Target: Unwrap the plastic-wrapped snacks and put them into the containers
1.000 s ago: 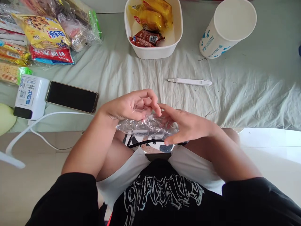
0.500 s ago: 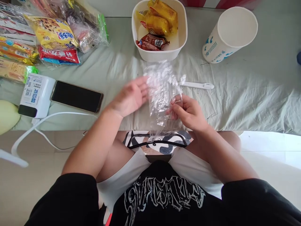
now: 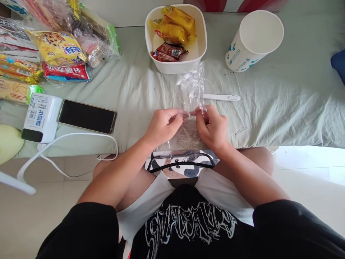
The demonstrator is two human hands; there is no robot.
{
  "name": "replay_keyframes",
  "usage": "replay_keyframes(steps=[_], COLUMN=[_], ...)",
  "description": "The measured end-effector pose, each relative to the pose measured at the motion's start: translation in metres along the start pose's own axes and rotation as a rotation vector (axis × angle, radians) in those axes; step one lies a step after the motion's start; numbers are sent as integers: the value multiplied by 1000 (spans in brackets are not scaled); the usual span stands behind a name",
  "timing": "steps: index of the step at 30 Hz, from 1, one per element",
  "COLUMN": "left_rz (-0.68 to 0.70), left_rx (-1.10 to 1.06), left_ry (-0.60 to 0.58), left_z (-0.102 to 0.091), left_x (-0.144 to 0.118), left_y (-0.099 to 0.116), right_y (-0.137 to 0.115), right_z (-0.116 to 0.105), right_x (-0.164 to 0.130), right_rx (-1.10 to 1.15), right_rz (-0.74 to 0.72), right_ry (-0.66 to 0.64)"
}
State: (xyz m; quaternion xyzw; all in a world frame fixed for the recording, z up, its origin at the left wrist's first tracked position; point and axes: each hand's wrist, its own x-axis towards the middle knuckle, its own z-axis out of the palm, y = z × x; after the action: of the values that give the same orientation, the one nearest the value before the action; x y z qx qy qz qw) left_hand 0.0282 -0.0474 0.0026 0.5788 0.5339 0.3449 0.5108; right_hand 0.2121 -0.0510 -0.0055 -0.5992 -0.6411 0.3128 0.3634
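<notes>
A crinkled clear plastic bag (image 3: 191,86) hangs between my hands near the front edge of the bed-like surface. My left hand (image 3: 165,124) pinches it from the left, fingertips close to those of my right hand (image 3: 211,126), which grips it from the right. Beyond the bag stands a white square tub (image 3: 176,67) with yellow-wrapped snacks (image 3: 179,27) and a brown-red wrapped snack (image 3: 169,52) inside. A slim white tool (image 3: 222,97), perhaps a cutter, lies partly behind the bag.
Upright at the back right is a white paper bucket (image 3: 253,41). On the left lie several packaged snacks (image 3: 58,48), a black phone (image 3: 87,116) and a white charger-like box (image 3: 43,117) with a white cable (image 3: 67,135). Black glasses (image 3: 180,164) rest below the edge.
My left hand has come down and inward, closing its spread fingers on the bag. The bag has shifted slightly right, and both hands are now close together. The camera view has moved a little.
</notes>
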Motion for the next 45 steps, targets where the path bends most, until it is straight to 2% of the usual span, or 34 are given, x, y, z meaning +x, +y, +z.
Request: replay_keyframes(steps=[3,5,9,15,20,23,26,32,35,39,41,45], left_rz=[-62,-104,-108,-102,-22,-24,-5,67,114,121,51,-164], left_rx=[-82,-140,-168,-155,-234,-287,-302,-97,-123,-317,-398,-401], left_ry=[32,12,-29,-183,-110,-119,-123,-25,-13,62,12,-202], left_z=[-6,-12,-20,-26,-32,-34,-36,-34,-31,-32,-32,-29], left_x=[6,9,13,11,12,14,16,15,16,20,20,16], left_y=[-2,-6,-12,-11,-10,-10,-10,-7,-12,-21,-22,-15], right_y=[0,3,11,13,11,13,18,27,29,30,31,34], right_z=[-2,-4,-6,-10,-13,-15,-17,-18,-12,-7,-7,-6], right_x=[0,1,3,9,12,12,13,15,16,16,16,15], right_rx=[79,144,284,248,433,521,519,527,510,555,554,582], right_rz=[41,62,60,87,59,42,61,-58,4,83,90,63], right_ry=[-8,-26,-167,-243,-250,-266,-278,-290,-244,-216,-169,-83])
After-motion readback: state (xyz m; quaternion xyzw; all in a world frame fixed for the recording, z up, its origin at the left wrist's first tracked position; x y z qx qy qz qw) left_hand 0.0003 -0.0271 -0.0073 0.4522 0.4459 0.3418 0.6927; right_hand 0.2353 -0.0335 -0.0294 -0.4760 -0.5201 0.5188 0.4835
